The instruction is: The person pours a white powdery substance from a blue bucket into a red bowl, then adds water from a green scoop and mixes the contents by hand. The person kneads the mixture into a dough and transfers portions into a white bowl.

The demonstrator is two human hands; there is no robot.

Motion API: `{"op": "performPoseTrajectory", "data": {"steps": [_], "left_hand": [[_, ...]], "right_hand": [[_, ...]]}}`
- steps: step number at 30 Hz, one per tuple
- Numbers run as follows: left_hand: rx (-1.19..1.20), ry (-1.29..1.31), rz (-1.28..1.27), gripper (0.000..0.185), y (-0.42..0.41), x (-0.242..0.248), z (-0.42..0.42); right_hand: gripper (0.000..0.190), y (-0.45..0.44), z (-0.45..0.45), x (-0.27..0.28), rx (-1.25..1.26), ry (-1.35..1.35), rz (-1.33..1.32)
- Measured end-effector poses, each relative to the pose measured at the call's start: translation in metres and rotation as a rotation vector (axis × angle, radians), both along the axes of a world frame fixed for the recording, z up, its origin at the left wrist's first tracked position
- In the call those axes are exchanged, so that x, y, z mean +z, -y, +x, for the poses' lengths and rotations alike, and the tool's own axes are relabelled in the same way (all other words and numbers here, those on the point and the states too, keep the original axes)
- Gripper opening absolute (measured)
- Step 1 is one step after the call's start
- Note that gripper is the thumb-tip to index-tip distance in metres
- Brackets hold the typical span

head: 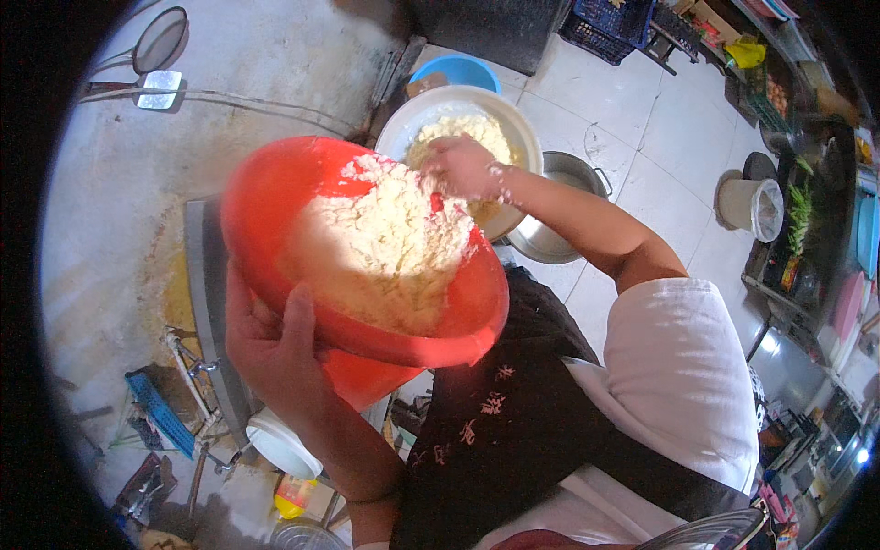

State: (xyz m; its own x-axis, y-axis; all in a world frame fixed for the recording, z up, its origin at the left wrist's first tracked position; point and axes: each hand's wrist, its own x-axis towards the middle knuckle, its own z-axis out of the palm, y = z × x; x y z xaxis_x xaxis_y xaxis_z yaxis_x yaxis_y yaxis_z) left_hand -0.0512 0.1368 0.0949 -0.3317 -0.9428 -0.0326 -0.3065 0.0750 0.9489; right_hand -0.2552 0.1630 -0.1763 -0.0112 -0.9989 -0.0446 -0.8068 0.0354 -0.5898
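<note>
My left hand [275, 344] grips the rim and side of a red plastic basin [275, 172], thumb over the edge. The basin is tilted towards a larger whitish basin [522, 130] beyond it. Inside the red one lies a pale, crumbly, dough-like mass [392, 220], heaped up to the far rim. More of the same crumbly stuff [474, 130] fills part of the whitish basin. Where the two basins meet, my right hand [460, 165] touches the mass with curled, blurred fingers. Bits of it cling to my wrist. What the fingers enclose is hidden.
Beside the whitish basin stands a metal pot [550, 234] with a handle. A blue basin [460, 69] is behind. On the left wall hang a mesh strainer [161, 41] and a spatula [159, 89]. A lined bin [749, 206] stands on the tiled floor [605, 117].
</note>
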Motion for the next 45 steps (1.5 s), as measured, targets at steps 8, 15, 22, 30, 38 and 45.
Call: {"op": "performPoseTrajectory", "data": {"steps": [8, 15, 22, 30, 38, 45], "left_hand": [[0.011, 0.115, -0.061, 0.059, 0.003, 0.0, -0.003], [0.115, -0.002, 0.019, 0.061, 0.011, 0.007, 0.039], [0.137, -0.043, 0.041, 0.061, 0.019, 0.003, 0.034], [0.122, -0.04, 0.033, 0.061, 0.025, -0.001, 0.054], [0.061, -0.015, 0.038, 0.061, 0.028, 0.008, 0.034], [0.081, -0.093, 0.041, 0.063, 0.022, -0.002, 0.046]], "right_hand": [[0.056, 0.013, 0.004, -0.069, -0.275, -0.036, 0.033], [0.033, -0.005, -0.018, -0.081, -0.082, -0.04, 0.362], [0.069, 0.023, 0.022, -0.096, -0.19, -0.119, 0.111], [0.04, 0.016, -0.041, -0.082, -0.171, -0.227, 0.361], [0.041, 0.044, 0.02, -0.14, 0.14, -0.048, 0.122], [0.048, 0.047, -0.037, -0.061, 0.094, -0.387, 0.02]]}}
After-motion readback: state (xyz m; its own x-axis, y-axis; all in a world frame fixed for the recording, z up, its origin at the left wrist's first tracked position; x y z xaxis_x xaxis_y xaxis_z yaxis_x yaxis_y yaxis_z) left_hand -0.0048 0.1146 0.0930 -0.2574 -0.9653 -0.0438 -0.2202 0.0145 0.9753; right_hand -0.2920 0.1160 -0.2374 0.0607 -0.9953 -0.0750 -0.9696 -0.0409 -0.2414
